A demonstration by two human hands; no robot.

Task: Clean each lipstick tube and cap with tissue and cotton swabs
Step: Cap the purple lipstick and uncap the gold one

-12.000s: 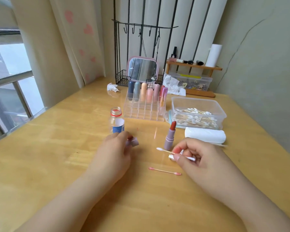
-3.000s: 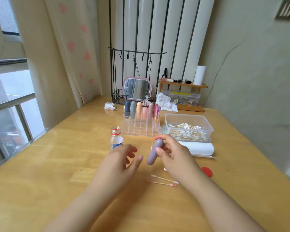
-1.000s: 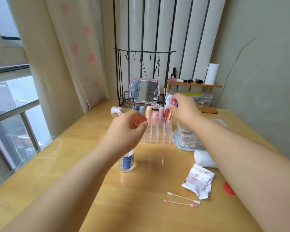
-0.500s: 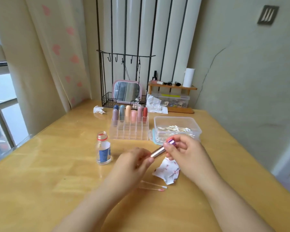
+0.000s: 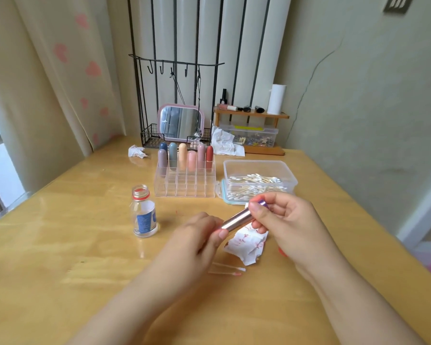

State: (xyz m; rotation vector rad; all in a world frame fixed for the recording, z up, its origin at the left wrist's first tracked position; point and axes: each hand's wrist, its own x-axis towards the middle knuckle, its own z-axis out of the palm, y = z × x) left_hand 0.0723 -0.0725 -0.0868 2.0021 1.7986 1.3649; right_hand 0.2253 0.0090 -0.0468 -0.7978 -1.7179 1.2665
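Home vanity table [image 5: 60,245]: mirror [image 5: 181,122], curtain [image 5: 67,70].

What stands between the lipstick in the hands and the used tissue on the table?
Nothing visible. Both hands, left and right, hold the lipstick directly above the stained tissue; only open air lies between them.

Glossy metallic lipstick tube [image 5: 237,219], crumpled tissue [image 5: 246,245], shiny wooden table [image 5: 60,245].

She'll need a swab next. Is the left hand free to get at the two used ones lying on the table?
Probably not right away: the left hand grips the metallic lipstick with the right hand. The swabs lie uncovered just below it, so the path is free.
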